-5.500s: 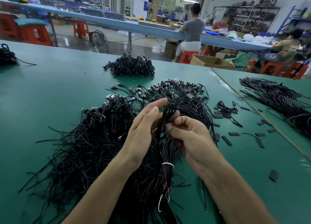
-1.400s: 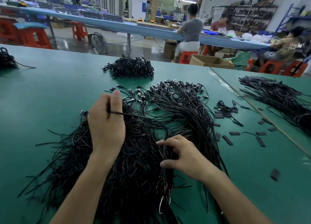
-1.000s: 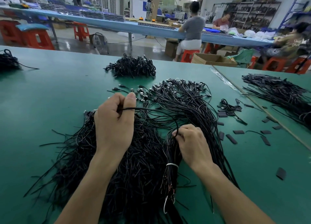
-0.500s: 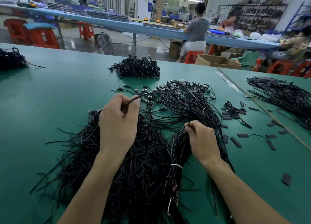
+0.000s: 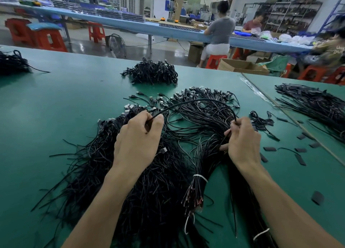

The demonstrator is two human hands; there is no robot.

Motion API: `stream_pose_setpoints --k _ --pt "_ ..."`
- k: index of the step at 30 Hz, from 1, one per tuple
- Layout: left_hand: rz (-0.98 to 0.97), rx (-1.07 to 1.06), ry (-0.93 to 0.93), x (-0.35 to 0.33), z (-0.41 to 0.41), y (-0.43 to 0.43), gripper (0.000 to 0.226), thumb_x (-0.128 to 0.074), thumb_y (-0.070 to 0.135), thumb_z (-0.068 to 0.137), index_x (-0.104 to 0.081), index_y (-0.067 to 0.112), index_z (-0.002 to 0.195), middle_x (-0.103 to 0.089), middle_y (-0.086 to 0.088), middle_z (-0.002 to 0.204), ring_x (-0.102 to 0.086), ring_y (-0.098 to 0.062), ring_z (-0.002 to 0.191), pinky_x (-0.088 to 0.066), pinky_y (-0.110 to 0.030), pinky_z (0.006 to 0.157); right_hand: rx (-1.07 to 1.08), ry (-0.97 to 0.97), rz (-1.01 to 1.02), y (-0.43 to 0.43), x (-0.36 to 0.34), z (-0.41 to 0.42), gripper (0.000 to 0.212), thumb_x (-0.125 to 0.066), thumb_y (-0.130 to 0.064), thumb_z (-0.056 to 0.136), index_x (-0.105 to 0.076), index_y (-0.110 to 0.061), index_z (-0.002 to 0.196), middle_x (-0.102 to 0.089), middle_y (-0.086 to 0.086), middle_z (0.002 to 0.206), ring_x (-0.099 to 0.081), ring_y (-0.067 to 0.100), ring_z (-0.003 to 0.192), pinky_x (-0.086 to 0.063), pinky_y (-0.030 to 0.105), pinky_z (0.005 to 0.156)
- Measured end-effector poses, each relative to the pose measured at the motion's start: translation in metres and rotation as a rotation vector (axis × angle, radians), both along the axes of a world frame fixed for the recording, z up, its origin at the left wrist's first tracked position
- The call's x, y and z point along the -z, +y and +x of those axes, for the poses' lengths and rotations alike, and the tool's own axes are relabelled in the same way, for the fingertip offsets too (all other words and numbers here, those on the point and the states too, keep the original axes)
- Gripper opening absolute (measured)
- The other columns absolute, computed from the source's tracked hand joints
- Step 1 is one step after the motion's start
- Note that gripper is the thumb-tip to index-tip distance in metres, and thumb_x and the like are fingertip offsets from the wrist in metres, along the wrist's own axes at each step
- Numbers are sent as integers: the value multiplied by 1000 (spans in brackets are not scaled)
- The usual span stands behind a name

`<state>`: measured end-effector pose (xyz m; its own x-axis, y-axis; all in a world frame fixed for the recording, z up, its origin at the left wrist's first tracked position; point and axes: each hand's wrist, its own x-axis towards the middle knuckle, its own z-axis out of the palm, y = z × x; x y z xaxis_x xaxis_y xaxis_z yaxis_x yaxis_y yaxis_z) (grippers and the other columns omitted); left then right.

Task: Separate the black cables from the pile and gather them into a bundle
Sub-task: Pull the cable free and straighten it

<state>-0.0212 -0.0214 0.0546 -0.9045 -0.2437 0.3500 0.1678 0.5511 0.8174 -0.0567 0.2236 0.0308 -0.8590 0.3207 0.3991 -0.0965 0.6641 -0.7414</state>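
Counting hands first, what do we have?

Two. Our left hand pinches one end of a single cable between thumb and forefinger, the other fingers curled. Our right hand pinches the other end, so the cable arches above the pile between them.

And the pile?

One big pile lies on the table under both hands, its plugs fanned toward the far side. Just below our right hand lies one bundle, cinched by a white tie. We see a second tie nearer us, by our right forearm.

Other heaps?

Three: a far heap beyond the pile, a left heap at the table's edge, and a right heap on the adjoining table. Flat black pieces lie scattered right of the pile; we cannot count them surely.

Any containers?

Two. One box stands open behind our table, and a second box sits on the floor under the far bench. We cannot tell what either holds.

Anyone else?

Three people sit across the room.
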Motion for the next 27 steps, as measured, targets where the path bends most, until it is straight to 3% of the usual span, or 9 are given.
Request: stream_pose_setpoints --k 5,8,12,15,17,19,24,27 --pt "0 52 -31 3 1 -3 42 -51 60 91 -49 24 69 -50 19 49 -42 -7 44 -34 -29 53 47 164 -25 -1 -13 -8 13 -43 -15 106 -48 -22 96 -64 -4 77 -68 16 60 -58 46 55" --pt "-39 89 -13 3 3 -1 42 -60 64 84 -50 25 71 -49 23 47 -45 -2 43 -33 -26 51 -196 266 -78 -17 -19 -7 18 -45 -16 105 -49 -29 94 -61 -3 73 -69 14 60 -60 36 52" --pt "-78 128 -33 6 4 0 40 -67 68 75 -53 31 73 -40 13 48 -37 -5 44 -36 -27 51 -339 130 -272 -26 -8 -6 22 -53 -16 102 -59 -33 91 -68 2 77 -72 21 62 -62 39 59" --pt "-66 98 -1 4 3 1 35 -70 56 82 -51 29 72 -44 16 42 -40 -3 40 -33 -23 50 -284 -85 -97 -14 15 -1 16 -63 -15 96 -64 -27 87 -73 -5 77 -71 7 72 -61 36 77" --pt "-52 79 28 2 4 3 33 -70 49 86 -50 27 71 -46 24 41 -44 2 36 -30 -17 45 -307 -192 32 -10 28 3 13 -71 -18 91 -68 -30 89 -72 -13 79 -68 -1 75 -57 24 80" --pt "-46 72 46 1 5 4 32 -69 47 87 -50 26 71 -46 26 41 -45 4 35 -27 -13 42 -361 -279 106 -14 36 4 12 -75 -27 87 -72 -27 98 -69 -13 88 -66 3 84 -52 16 79" --pt "-1 47 84 2 4 2 33 -69 46 87 -50 26 68 -47 22 45 -43 -1 37 -32 -18 46 -156 -362 241 -26 39 -7 39 -71 -41 88 -59 -17 115 -58 1 110 -58 16 96 -49 29 85" --pt "61 -12 146 0 2 -1 34 -68 44 87 -48 25 67 -47 19 47 -38 -5 40 -34 -17 47 -184 -428 354 -27 36 -10 27 -72 -39 88 -73 -19 105 -64 3 115 -62 17 98 -54 33 88"
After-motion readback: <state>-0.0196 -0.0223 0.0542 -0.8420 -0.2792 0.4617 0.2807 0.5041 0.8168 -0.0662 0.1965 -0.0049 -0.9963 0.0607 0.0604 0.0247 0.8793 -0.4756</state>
